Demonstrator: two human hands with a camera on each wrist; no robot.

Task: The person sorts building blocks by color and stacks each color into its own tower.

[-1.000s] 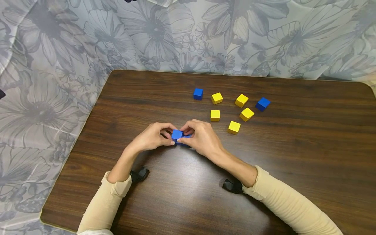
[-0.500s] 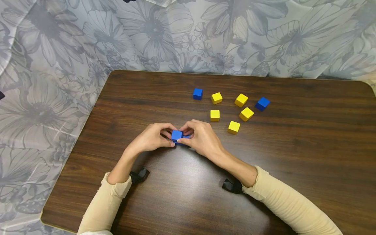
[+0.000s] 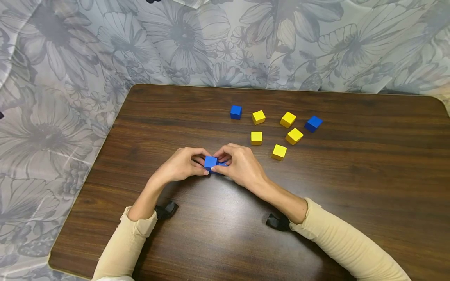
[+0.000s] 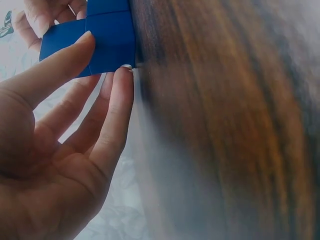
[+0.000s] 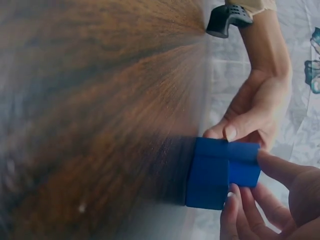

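Note:
In the head view, a blue cube (image 3: 211, 162) sits on a low row of two more blue cubes, over the left one; the right-hand cube (image 3: 222, 164) shows partly behind the fingers. My right hand (image 3: 242, 164) pinches the upper cube (image 5: 245, 173) between thumb and fingertips. From the other side, my left hand (image 3: 179, 164) grips the left part of the stack. Its thumb lies across the seam above the lower cube (image 4: 112, 50), and its fingertips press that cube's opposite face. The lower cubes stand side by side on the brown table (image 3: 218, 234).
Behind the hands lie loose cubes: a blue one (image 3: 236, 112), several yellow ones, including the nearest (image 3: 279, 152), and a blue one (image 3: 313, 123) at the right. Black wrist mounts (image 3: 166, 210) hang beside both forearms. A floral cloth (image 3: 183, 39) borders the table's back and left.
The upper blue cube has settled very slightly lower between my fingers. Both hands keep nearly the same place, and the loose cubes have stayed put.

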